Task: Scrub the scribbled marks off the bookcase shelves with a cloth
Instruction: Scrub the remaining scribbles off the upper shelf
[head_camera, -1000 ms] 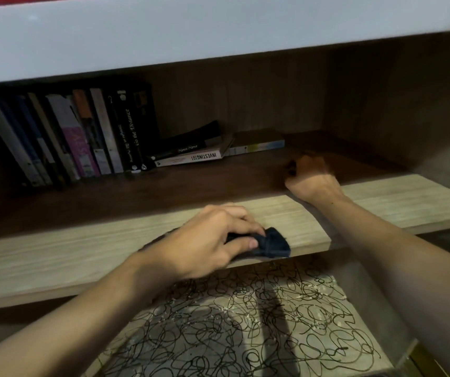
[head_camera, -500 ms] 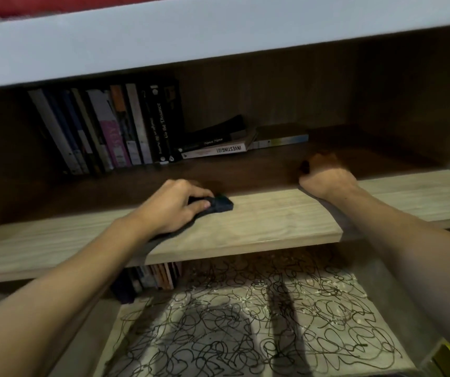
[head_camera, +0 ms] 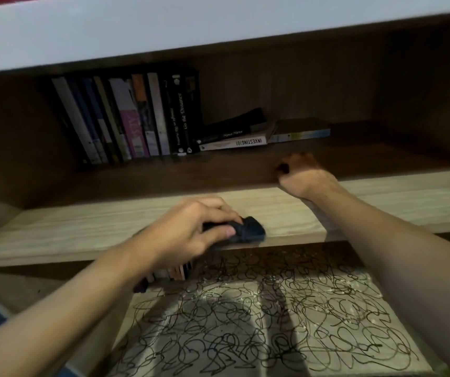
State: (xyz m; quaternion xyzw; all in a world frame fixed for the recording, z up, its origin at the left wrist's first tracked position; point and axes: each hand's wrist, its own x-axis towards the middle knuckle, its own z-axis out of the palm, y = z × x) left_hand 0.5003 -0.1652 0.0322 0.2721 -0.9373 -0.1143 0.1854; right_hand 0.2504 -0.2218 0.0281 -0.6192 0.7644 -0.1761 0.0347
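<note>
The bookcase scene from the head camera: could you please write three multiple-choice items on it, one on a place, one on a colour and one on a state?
1. Where does the scribble lie?
A. on the lower shelf
B. on the book spines
C. on the white top board

2. What colour is the cloth?
A. yellow
B. dark blue-black
C. white

3. How does the left hand stand?
A. flat and empty
B. pinching the cloth on the middle shelf
C. holding a book

Answers:
1 A, black loops cover the lower shelf under the light wooden one.
2 B, the wad looks dark against the pale wood.
3 B, thumb and fingers curl round the cloth near the shelf's front edge.
</note>
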